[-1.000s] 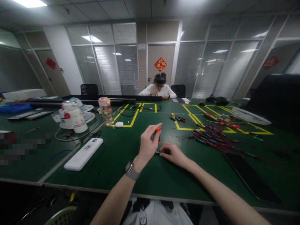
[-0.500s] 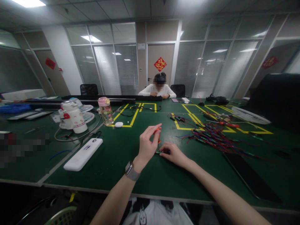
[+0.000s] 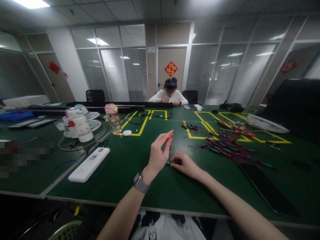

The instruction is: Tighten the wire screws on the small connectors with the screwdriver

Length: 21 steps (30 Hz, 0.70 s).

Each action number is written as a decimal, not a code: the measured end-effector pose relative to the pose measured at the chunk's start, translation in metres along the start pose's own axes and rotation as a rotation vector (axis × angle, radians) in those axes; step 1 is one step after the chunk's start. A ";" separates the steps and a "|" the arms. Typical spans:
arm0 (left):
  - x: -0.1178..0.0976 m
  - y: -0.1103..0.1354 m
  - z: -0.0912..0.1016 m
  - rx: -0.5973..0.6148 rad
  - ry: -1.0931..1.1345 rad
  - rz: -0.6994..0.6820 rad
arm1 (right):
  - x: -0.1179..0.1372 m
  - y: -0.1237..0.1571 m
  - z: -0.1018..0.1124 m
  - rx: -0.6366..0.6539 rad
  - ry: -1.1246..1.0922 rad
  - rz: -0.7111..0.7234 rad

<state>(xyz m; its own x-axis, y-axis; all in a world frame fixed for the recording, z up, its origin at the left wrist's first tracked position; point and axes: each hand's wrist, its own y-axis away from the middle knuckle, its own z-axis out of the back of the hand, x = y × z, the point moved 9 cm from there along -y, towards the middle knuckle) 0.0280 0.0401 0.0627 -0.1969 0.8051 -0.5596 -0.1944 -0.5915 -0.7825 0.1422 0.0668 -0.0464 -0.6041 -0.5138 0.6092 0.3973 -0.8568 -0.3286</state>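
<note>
My left hand (image 3: pixel 159 148), with a watch on its wrist, is closed around the orange handle of a screwdriver (image 3: pixel 170 138). The tool stands upright, its thin dark shaft reaching down to a small green circuit board (image 3: pixel 169 162) on the table. Low beside the shaft, my right hand (image 3: pixel 184 163) pinches the board's right side between thumb and fingers. My fingers hide part of the handle and much of the board.
To the right lie a heap of red and blue wires with small boards (image 3: pixel 223 146) and a dark flat panel (image 3: pixel 268 188). A white power bank (image 3: pixel 89 165), a white jug (image 3: pixel 81 126) and a pink-lidded bottle (image 3: pixel 113 119) stand left. Across the table sits another person (image 3: pixel 168 95).
My left hand has shifted very slightly on the orange handle, its fingers turning a little. My right hand and the circuit board stay in place.
</note>
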 end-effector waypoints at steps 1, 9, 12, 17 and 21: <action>0.000 0.000 0.000 -0.012 -0.010 -0.010 | 0.000 0.000 0.000 0.001 -0.001 -0.002; 0.003 0.000 0.013 -0.115 -0.101 0.009 | -0.001 0.000 -0.001 0.008 0.002 -0.018; 0.002 0.000 0.005 -0.030 -0.013 0.016 | 0.001 0.000 0.000 0.007 0.003 -0.006; 0.004 -0.002 0.005 -0.022 -0.026 0.020 | 0.002 0.000 0.001 0.011 0.003 -0.013; 0.006 -0.002 0.017 -0.132 -0.142 0.021 | 0.000 0.000 0.000 0.009 -0.001 -0.012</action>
<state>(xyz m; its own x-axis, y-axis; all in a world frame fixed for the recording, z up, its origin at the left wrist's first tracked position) 0.0109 0.0451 0.0651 -0.3352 0.7728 -0.5389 -0.0627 -0.5891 -0.8056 0.1424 0.0664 -0.0463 -0.6080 -0.5032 0.6141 0.3962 -0.8626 -0.3146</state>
